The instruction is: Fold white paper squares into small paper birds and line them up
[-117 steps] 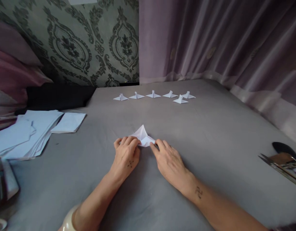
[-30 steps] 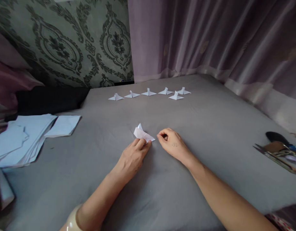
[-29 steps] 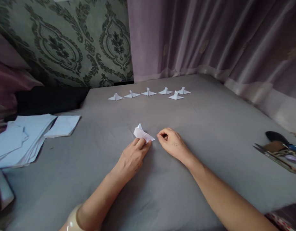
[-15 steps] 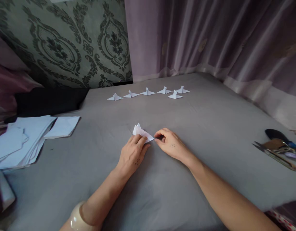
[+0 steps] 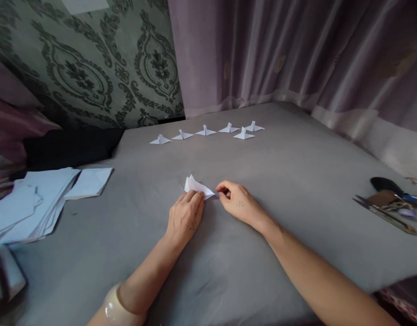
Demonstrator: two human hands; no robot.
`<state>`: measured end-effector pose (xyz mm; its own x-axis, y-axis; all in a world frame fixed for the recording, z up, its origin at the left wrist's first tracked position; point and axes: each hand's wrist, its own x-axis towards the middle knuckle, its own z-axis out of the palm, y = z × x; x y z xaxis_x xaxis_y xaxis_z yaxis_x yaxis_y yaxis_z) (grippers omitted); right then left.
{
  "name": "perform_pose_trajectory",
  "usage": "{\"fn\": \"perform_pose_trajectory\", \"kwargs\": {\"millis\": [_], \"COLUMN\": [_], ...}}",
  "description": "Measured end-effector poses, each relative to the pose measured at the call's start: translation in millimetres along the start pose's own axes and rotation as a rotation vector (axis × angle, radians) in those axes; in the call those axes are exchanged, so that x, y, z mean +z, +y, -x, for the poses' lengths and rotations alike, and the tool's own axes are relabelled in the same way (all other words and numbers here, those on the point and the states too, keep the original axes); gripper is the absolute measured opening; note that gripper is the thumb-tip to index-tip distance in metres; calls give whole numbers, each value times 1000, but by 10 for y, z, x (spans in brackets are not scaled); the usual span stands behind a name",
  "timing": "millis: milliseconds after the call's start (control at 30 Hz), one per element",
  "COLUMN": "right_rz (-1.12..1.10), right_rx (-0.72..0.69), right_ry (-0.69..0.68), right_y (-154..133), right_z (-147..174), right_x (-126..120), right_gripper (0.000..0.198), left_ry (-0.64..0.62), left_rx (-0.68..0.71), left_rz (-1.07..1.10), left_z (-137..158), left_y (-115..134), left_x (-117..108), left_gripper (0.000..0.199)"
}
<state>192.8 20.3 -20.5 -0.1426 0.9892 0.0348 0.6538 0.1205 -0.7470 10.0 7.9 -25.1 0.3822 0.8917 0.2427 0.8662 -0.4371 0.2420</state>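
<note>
My left hand (image 5: 185, 213) is closed over a small folded white paper (image 5: 196, 186), its fingers pressing the lower edge against the grey cloth. Two pointed flaps stick up at the paper's far left, and a narrow tip points right. Right at that tip is my right hand (image 5: 238, 202), thumb and forefinger bent together in a pinch. Whether the pinch grips the very end of the tip cannot be made out. Farther back stands a row of several folded paper figures (image 5: 205, 131) with flat wings and a raised middle.
Loose white sheets (image 5: 55, 199) lie at the left beside a smaller paper stack (image 5: 89, 183). Behind them is a black cloth (image 5: 73, 147). Small snips (image 5: 386, 215) and other small items lie at the right. Purple curtains (image 5: 262, 54) hang along the back and right.
The view has shifted slightly. My left thumb has drawn in from the right side, closer to the fingers on the paper. My right hand stays pinched by the tip.
</note>
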Motion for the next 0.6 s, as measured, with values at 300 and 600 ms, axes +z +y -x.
{"fn": "perform_pose_trajectory", "kwargs": {"millis": [300,600], "right_rz": [204,201], "right_rx": [-8,-158], "right_ry": [36,-31], "right_y": [-23,23], "right_z": [21,-16], "right_x": [-38,1], "right_gripper": [17,13], "left_ry": [-18,-34], "left_rx": [-12,-8], "left_rz": [-37,-46], "left_z": [-10,7], "left_y": [5,4], "left_x": [0,-15], "left_gripper": [25,23]}}
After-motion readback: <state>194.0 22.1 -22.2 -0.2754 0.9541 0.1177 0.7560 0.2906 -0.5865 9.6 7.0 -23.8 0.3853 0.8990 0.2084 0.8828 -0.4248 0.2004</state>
